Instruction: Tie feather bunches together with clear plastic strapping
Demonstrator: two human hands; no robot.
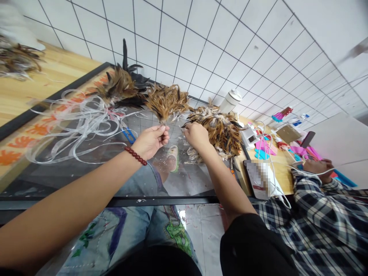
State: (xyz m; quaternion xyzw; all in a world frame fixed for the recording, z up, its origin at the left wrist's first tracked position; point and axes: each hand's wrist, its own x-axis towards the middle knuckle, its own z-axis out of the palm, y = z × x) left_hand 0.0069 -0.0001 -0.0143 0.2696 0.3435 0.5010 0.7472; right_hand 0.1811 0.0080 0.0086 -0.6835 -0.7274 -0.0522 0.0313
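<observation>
My left hand pinches the stems of a fan-shaped bunch of brown feathers and holds it upright over the glass tabletop. A red bead bracelet circles that wrist. My right hand is closed, its fingers dug into the edge of a loose pile of brown and black feathers just to its right. What it grips is hidden among the feathers. The two hands are a short gap apart.
A second brown and black feather bundle lies behind a tangle of clear ribbon. Blue-handled scissors lie by the ribbon. A white bottle stands behind the pile. To the right, a person in a plaid sleeve works among pink items and white cables.
</observation>
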